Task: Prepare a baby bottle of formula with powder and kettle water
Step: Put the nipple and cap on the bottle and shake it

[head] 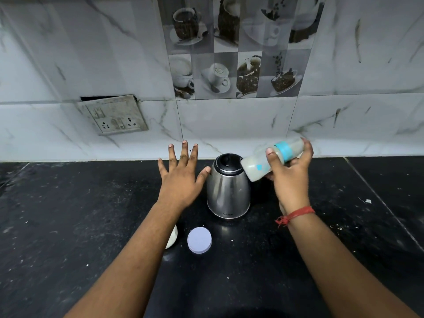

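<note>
A steel kettle (pixel 228 191) with a black lid stands on the black counter (pixel 68 214) near the wall. My right hand (pixel 291 177) grips a baby bottle (pixel 270 160) with a blue band, tilted almost sideways, its base end close to the kettle's top right. The bottle looks blurred and holds a pale, cloudy fill. My left hand (pixel 183 177) hovers with fingers spread just left of the kettle, thumb tip near its shoulder. A round pale lid (pixel 199 240) lies flat in front of the kettle. A white container (pixel 172 237) shows partly behind my left forearm.
A tiled wall (pixel 229 125) rises behind the counter, with a socket plate (pixel 113 115) at the left. A seam in the counter slab (pixel 378 198) runs diagonally at the right. Small white specks dot the counter.
</note>
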Demonstrator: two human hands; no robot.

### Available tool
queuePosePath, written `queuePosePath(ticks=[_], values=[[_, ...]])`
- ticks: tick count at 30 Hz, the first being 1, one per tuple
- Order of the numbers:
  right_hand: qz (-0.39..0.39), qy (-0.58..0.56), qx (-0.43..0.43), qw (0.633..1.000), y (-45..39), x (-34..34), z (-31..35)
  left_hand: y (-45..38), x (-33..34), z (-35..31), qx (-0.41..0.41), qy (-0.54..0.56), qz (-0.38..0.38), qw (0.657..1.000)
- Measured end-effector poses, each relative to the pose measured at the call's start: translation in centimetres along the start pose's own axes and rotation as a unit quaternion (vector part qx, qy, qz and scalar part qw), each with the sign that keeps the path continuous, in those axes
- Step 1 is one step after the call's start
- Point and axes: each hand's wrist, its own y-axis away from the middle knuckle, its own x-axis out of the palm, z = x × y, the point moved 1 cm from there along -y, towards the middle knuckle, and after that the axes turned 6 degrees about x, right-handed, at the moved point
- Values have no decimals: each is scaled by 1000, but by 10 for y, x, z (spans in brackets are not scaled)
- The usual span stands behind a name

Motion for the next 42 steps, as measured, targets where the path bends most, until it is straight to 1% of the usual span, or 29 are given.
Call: queuePosePath(ticks=[1, 3, 4, 5, 8, 9, 10, 13, 14, 15, 17, 19, 20, 22, 23, 24, 26, 27, 28, 29, 30, 32, 33, 34, 37, 38, 39, 40, 42], values=[[14, 38, -11, 999, 3, 1, -4, -1, 0, 0, 0, -1, 1, 1000], [105, 139, -10, 985, 11, 4, -13, -1, 1, -1, 0, -1, 3, 1000], [137, 156, -2, 978, 13, 4, -14, -2, 1, -2, 0, 1, 1, 1000], [135, 141, 3, 981, 13, 3, -12, -2, 2, -2, 0, 4, 0, 1000], [8, 25, -2, 1000, 4, 1, -3, -2, 3, -2, -1, 6, 3, 1000], [-9, 26, -11, 1000, 5, 2, -3, -3, 3, -2, -1, 5, 4, 1000], [9, 51, -22, 998, 9, 4, -6, -3, 3, -1, -2, 5, 5, 1000], [183, 131, 0, 974, 25, 10, -18, -5, 2, -1, -4, 12, -2, 1000], [196, 119, 7, 973, 26, 10, -17, -6, 2, -1, -4, 13, -4, 1000], [168, 86, 5, 982, 22, 9, -14, -6, 2, -1, -5, 15, -6, 1000], [61, 4, 3, 998, 11, 7, -6, -6, 1, 0, -7, 16, -5, 1000], [-1, 5, -24, 1000, 8, 6, -6, -5, 0, 1, -7, 16, -5, 1000], [12, 54, -45, 997, 9, 6, -9, -6, 0, 1, -7, 16, -5, 1000], [128, 178, -62, 974, 14, 8, -17, -7, -1, 2, -5, 14, -5, 1000], [172, 208, -56, 961, 16, 7, -18, -7, -1, 2, -4, 14, -7, 1000], [178, 198, -53, 962, 15, 6, -16, -8, -1, 3, -3, 14, -9, 1000], [87, 86, -33, 992, 6, 3, -7, -7, 0, 3, -5, 19, -9, 1000], [32, 27, -24, 999, 3, 2, -4, -7, 1, 3, -7, 20, -6, 1000], [5, -5, -27, 1000, 3, 3, -3, -6, 2, 3, -8, 19, -4, 1000], [4, 0, -39, 999, 6, 5, -3, -6, 3, 3, -9, 18, -1, 1000], [38, 41, -55, 997, 9, 8, -6, -6, 3, 3, -9, 18, 0, 1000], [158, 170, -61, 971, 18, 12, -13, -7, 3, 2, -7, 17, -1, 1000], [190, 208, -59, 958, 19, 12, -13, -7, 3, 2, -5, 18, -4, 1000], [184, 209, -63, 958, 16, 10, -11, -7, 2, 1, -4, 21, -8, 1000], [27, 47, -50, 997, 4, 6, 2, -6, 0, 1, -4, 25, -6, 1000], [-5, 3, -49, 999, 3, 6, 2, -5, -1, 1, -5, 25, -3, 1000], [-15, -3, -49, 999, 6, 8, 0, -5, -1, 0, -5, 25, -1, 1000], [10, 31, -50, 998, 9, 11, -4, -5, -1, 0, -5, 26, -1, 1000], [127, 131, -32, 983, 18, 15, -14, -4, -1, -1, -3, 27, -4, 1000]])
